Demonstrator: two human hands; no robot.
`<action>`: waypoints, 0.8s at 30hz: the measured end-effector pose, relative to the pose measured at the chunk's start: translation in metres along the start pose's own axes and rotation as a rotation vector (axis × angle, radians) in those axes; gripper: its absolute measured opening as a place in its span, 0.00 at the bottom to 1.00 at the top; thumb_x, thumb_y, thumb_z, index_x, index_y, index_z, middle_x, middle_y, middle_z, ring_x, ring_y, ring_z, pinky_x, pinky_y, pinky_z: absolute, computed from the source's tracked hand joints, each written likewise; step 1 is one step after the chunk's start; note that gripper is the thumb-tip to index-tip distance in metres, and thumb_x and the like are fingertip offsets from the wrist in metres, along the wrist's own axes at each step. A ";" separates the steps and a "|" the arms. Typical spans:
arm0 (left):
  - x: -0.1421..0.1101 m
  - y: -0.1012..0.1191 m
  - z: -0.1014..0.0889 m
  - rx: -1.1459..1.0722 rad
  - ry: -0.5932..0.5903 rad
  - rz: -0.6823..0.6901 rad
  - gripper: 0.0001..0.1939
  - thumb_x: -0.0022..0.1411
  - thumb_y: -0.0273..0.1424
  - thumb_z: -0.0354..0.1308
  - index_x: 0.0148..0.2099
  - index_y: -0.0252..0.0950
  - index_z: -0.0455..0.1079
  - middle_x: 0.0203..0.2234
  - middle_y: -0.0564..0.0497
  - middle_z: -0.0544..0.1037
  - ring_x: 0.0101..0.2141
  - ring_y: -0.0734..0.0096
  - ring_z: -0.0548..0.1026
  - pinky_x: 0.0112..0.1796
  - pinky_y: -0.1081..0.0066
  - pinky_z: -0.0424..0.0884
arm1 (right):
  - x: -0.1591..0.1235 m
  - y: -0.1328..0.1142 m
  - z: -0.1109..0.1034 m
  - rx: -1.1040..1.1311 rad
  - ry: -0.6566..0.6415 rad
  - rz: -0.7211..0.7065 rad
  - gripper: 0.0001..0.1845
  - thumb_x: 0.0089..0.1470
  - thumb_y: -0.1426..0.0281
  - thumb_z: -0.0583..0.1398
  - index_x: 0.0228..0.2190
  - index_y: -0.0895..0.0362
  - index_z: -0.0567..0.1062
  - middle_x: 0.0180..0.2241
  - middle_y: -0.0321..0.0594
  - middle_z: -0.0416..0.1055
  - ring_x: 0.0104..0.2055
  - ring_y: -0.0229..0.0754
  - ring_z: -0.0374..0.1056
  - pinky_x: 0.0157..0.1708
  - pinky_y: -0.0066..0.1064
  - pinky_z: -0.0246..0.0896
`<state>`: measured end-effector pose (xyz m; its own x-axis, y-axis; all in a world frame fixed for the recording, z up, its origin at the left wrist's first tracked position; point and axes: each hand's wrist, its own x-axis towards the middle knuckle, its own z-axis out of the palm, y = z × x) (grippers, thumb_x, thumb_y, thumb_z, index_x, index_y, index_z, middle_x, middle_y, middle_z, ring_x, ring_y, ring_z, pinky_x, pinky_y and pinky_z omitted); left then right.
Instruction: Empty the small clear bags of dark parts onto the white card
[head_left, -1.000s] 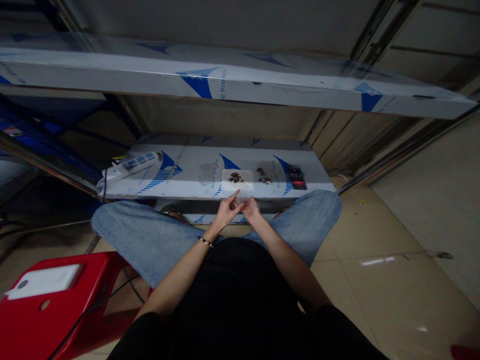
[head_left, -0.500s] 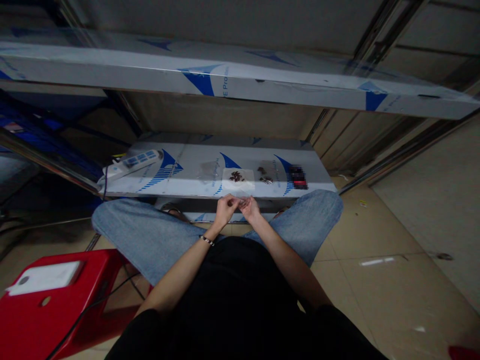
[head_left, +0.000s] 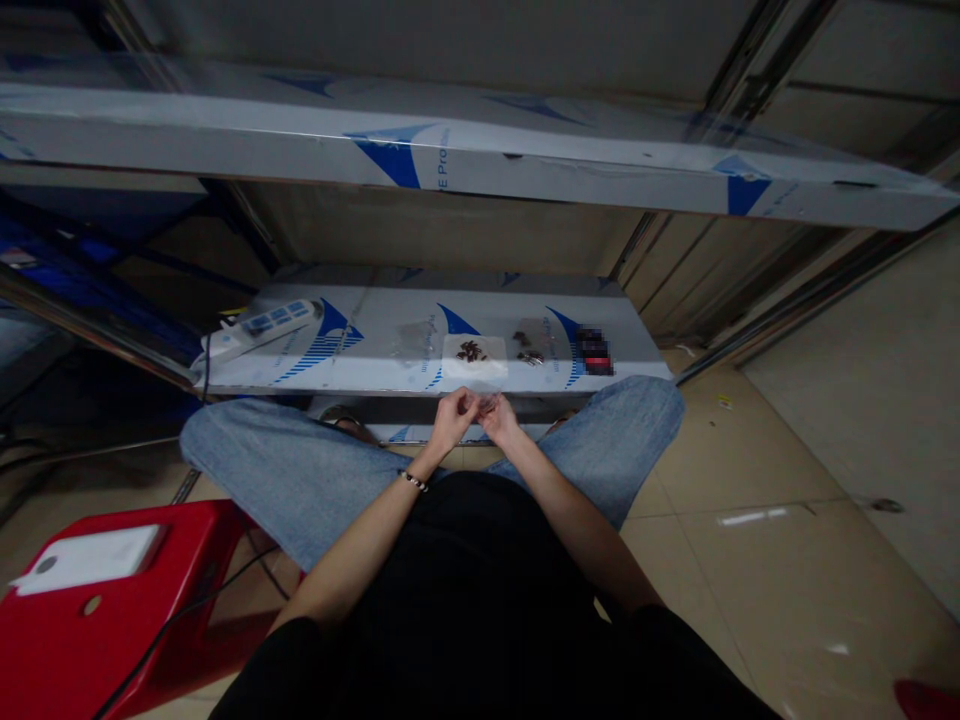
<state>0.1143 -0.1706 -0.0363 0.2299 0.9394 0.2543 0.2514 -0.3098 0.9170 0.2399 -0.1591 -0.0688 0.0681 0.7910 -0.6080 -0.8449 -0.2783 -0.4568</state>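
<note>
My left hand (head_left: 453,416) and my right hand (head_left: 500,420) meet just in front of the shelf edge, fingers closed. Between them is a thin, clear plastic bag (head_left: 486,401), which both pinch; its contents, if any, are too small to make out. Directly beyond lies a white sheet (head_left: 491,368) bearing a heap of small dark brown pieces (head_left: 471,351). Left of that sheet a clear plastic bag (head_left: 412,344) lies flat. To its right are small shiny pieces (head_left: 531,358) and a few brownish ones (head_left: 520,339) on or in clear plastic.
The low shelf (head_left: 375,365) carries a white power strip (head_left: 274,322) at left and a blurred dark-red object (head_left: 595,352) at right. An upper shelf (head_left: 525,170) overhangs it. A red stool (head_left: 45,650) with a white device (head_left: 90,558) stands at lower left.
The view has shifted very slightly. Both hands stay together on the clear bag, with only tiny finger movement.
</note>
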 end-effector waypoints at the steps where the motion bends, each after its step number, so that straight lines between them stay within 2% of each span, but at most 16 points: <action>1: 0.000 -0.001 0.000 0.012 -0.004 0.008 0.11 0.63 0.38 0.59 0.34 0.35 0.71 0.26 0.51 0.74 0.28 0.69 0.69 0.34 0.72 0.66 | 0.000 0.000 0.000 0.005 0.004 -0.001 0.18 0.67 0.68 0.50 0.26 0.55 0.70 0.19 0.36 0.72 0.21 0.39 0.69 0.23 0.27 0.69; 4: 0.000 -0.002 0.000 -0.003 0.000 -0.003 0.12 0.64 0.39 0.58 0.34 0.35 0.70 0.25 0.52 0.74 0.27 0.71 0.69 0.33 0.73 0.65 | -0.001 -0.002 0.002 0.001 0.026 0.010 0.17 0.68 0.67 0.50 0.27 0.54 0.68 0.18 0.34 0.70 0.19 0.38 0.67 0.19 0.24 0.65; 6: 0.000 -0.002 0.000 -0.059 -0.006 -0.034 0.12 0.65 0.40 0.58 0.35 0.35 0.71 0.26 0.52 0.75 0.28 0.71 0.71 0.33 0.73 0.67 | -0.002 -0.003 0.002 -0.024 0.024 0.020 0.17 0.68 0.68 0.49 0.27 0.55 0.67 0.17 0.32 0.68 0.16 0.36 0.63 0.15 0.22 0.58; 9: 0.000 -0.003 0.001 -0.153 -0.023 -0.097 0.13 0.64 0.41 0.59 0.36 0.35 0.71 0.25 0.51 0.76 0.27 0.70 0.73 0.32 0.72 0.69 | -0.005 -0.002 0.001 -0.053 -0.030 0.014 0.17 0.67 0.71 0.49 0.25 0.55 0.65 0.14 0.30 0.63 0.13 0.34 0.56 0.11 0.20 0.47; 12: 0.001 -0.003 0.002 -0.187 -0.025 -0.127 0.13 0.62 0.41 0.61 0.36 0.35 0.71 0.25 0.51 0.76 0.27 0.69 0.74 0.31 0.72 0.70 | -0.006 -0.002 0.000 -0.069 -0.064 -0.012 0.19 0.67 0.70 0.49 0.23 0.54 0.62 0.12 0.28 0.58 0.12 0.32 0.50 0.09 0.20 0.41; 17: 0.000 0.000 0.003 -0.148 -0.039 -0.069 0.12 0.63 0.38 0.60 0.34 0.35 0.70 0.24 0.51 0.77 0.27 0.70 0.74 0.31 0.72 0.70 | -0.003 -0.002 -0.001 -0.112 -0.026 -0.037 0.21 0.69 0.61 0.49 0.23 0.53 0.61 0.13 0.28 0.59 0.11 0.32 0.51 0.09 0.20 0.43; 22: -0.001 0.002 0.001 -0.135 -0.036 -0.058 0.12 0.63 0.38 0.60 0.33 0.35 0.69 0.23 0.51 0.76 0.26 0.71 0.74 0.29 0.73 0.69 | 0.001 -0.003 0.000 -0.105 -0.035 -0.009 0.24 0.71 0.61 0.44 0.24 0.53 0.62 0.13 0.30 0.60 0.11 0.32 0.50 0.08 0.21 0.41; 24: -0.001 0.001 0.002 -0.167 -0.045 -0.075 0.12 0.63 0.39 0.60 0.34 0.35 0.69 0.23 0.52 0.76 0.25 0.71 0.74 0.29 0.73 0.69 | 0.002 -0.003 0.000 -0.118 -0.044 0.014 0.24 0.71 0.60 0.44 0.23 0.53 0.61 0.13 0.29 0.59 0.10 0.31 0.48 0.08 0.21 0.39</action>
<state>0.1157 -0.1721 -0.0363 0.2595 0.9502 0.1725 0.1110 -0.2068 0.9721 0.2431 -0.1571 -0.0684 0.0317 0.8091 -0.5869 -0.7771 -0.3493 -0.5235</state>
